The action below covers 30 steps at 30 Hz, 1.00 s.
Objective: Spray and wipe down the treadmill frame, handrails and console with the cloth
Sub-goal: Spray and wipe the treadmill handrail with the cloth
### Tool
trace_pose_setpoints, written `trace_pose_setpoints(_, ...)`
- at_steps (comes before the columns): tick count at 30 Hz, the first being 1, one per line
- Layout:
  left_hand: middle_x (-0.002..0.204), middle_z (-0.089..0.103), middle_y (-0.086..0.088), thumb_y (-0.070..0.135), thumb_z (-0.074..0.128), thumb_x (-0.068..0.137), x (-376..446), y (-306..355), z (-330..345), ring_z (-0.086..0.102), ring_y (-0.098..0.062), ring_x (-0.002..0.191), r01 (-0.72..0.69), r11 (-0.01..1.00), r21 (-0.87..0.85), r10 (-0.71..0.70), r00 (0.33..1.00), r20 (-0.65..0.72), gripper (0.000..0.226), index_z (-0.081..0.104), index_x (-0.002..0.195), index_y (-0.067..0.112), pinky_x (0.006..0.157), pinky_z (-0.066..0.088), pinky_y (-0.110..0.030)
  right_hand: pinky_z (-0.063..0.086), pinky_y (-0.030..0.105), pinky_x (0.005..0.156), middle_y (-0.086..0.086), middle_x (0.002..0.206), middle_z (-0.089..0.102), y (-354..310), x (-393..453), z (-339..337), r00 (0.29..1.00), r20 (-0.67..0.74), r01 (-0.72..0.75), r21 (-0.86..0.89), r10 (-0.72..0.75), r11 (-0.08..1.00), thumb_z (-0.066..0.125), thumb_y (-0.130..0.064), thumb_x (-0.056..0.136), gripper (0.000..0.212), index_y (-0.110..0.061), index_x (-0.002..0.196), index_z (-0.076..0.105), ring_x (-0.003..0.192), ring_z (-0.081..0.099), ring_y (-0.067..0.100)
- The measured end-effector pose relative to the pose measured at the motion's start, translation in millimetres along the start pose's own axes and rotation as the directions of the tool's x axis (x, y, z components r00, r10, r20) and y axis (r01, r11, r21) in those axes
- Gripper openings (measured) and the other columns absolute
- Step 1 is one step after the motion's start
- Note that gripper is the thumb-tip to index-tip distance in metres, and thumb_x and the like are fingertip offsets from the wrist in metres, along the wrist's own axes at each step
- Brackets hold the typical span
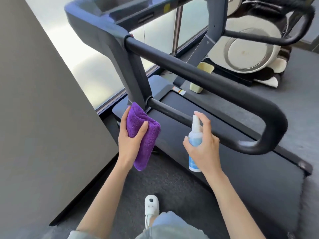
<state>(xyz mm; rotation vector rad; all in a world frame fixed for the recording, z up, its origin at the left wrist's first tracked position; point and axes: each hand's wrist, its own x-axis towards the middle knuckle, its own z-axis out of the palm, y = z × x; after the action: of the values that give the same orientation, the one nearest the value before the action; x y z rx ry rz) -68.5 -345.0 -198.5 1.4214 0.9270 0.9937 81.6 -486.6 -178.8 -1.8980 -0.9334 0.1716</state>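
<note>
On grey carpet beside treadmill [215,128]: left hand [130,140] grips purple cloth [143,135], right hand [205,149] grips spray bottle [195,137]

Folded purple microfibre cloth [144,135], gripped in the left hand [131,140]: plush, fuzzy nap, matt. Small white-and-blue plastic spray bottle [195,140], gripped in the right hand [205,147]: smooth, slight sheen, translucent at the nozzle. Black looped handrail [207,80], beyond both hands: matt, soft-looking, finely textured covering. Dark grey treadmill upright [120,54], just above the left hand: smooth moulded plastic, satin finish. Black treadmill belt [224,163], below the right hand: matt, rubbery. Grey carpet floor [155,183], beneath the forearms: rough, short pile.
</note>
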Motion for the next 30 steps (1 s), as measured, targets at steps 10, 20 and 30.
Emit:
trace_pose_setpoints(10,0.141,0.049,0.02,0.056,0.072,0.076,78.7,-2.2,-1.7,0.057,0.001,0.118,0.031,1.0,0.003,-0.031,0.982,0.184,0.072,0.04,0.14,0.048,0.092,0.05,-0.02,0.058,0.043,0.06,-0.006,0.083,0.051,-11.5,45.1,51.5,0.984,-0.083,-0.158,0.003,0.157,0.988,0.067,-0.001,0.082,0.072,-0.042,0.132,0.036,0.068,0.058,0.024)
trace_pose_setpoints(20,0.125,0.052,0.039,0.063,0.071,0.07,138.8,-21.1,-33.1,0.058,0.008,0.109,0.076,0.997,0.031,-0.082,0.907,0.414,0.074,0.038,0.136,0.059,0.078,0.052,-0.012,0.049,0.039,0.066,0.0,0.08,0.058,-34.0,56.8,113.9,0.93,-0.225,-0.342,-0.231,0.292,0.911,0.062,-0.007,0.082,0.07,-0.046,0.129,0.028,0.073,0.054,0.024)
trace_pose_setpoints(30,0.138,0.048,0.03,0.057,0.073,0.074,162.2,-33.4,-47.6,0.053,0.001,0.123,0.087,0.996,0.026,-0.087,0.827,0.556,0.073,0.039,0.139,0.054,0.105,0.046,-0.04,0.043,0.036,0.063,0.001,0.074,0.054,-38.5,55.6,133.7,0.867,-0.307,-0.481,-0.314,0.392,0.819,0.057,-0.005,0.08,0.07,-0.039,0.135,0.033,0.072,0.052,0.029)
